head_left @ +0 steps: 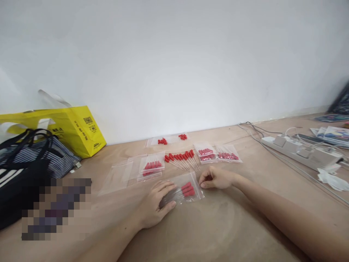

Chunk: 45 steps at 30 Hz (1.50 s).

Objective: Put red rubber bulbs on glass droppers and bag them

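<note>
A clear zip-lock bag [178, 181] lies on the table in front of me, with several red-tipped sticks [188, 190] inside it. My left hand [156, 203] rests on its left end, fingers stretched out and thumb apart. At the opposite end, the zip edge, my right hand [212, 178] is closed in a pinch, thumb and forefinger at the bag's edge. Just beyond, a row of loose red-tipped wooden sticks [181, 156] is fanned out. Filled zip-lock bags lie to the left [152, 163] and to the right [228, 153] of that row.
More red-tipped sticks [163, 141] lie on flat plastic near the wall. At left stand a yellow bag [81, 127] and a striped bag [61, 156]. A power strip [300, 151] with chargers and cables lies at right, beside a crumpled white tissue [332, 179].
</note>
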Each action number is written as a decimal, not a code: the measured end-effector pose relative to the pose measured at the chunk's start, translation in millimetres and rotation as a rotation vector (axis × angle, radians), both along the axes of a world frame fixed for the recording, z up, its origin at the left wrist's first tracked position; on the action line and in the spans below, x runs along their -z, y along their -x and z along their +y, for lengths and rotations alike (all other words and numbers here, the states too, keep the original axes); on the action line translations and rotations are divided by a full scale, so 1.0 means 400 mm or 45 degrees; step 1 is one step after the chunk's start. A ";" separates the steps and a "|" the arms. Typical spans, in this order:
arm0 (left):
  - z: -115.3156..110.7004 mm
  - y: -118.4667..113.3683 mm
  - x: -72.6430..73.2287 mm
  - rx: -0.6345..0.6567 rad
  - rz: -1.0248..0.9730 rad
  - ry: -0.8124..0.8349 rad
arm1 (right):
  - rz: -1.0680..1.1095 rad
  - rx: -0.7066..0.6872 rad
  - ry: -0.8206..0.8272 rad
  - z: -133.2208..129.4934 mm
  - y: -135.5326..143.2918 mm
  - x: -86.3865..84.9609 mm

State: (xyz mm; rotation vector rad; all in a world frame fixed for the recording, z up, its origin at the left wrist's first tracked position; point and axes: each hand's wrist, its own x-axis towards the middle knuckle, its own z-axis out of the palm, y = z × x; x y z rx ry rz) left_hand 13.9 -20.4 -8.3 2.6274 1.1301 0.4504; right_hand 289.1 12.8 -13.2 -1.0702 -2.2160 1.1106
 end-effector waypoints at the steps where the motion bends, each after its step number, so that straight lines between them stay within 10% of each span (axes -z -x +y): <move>1: 0.002 0.002 0.003 0.004 -0.004 -0.001 | 0.005 0.054 -0.050 0.012 -0.003 -0.005; 8: 0.007 0.004 0.010 0.025 -0.014 -0.007 | -0.408 0.458 -0.474 0.095 0.130 -0.057; 23: 0.005 0.005 -0.002 0.040 -0.043 0.015 | -0.756 0.621 -0.340 0.150 0.323 -0.067; 35: 0.004 0.003 -0.002 0.014 0.007 0.007 | -0.239 0.511 -0.337 0.044 0.084 -0.051; 45: 0.006 0.002 -0.003 0.031 0.036 -0.026 | 0.580 0.592 0.272 -0.038 -0.007 0.008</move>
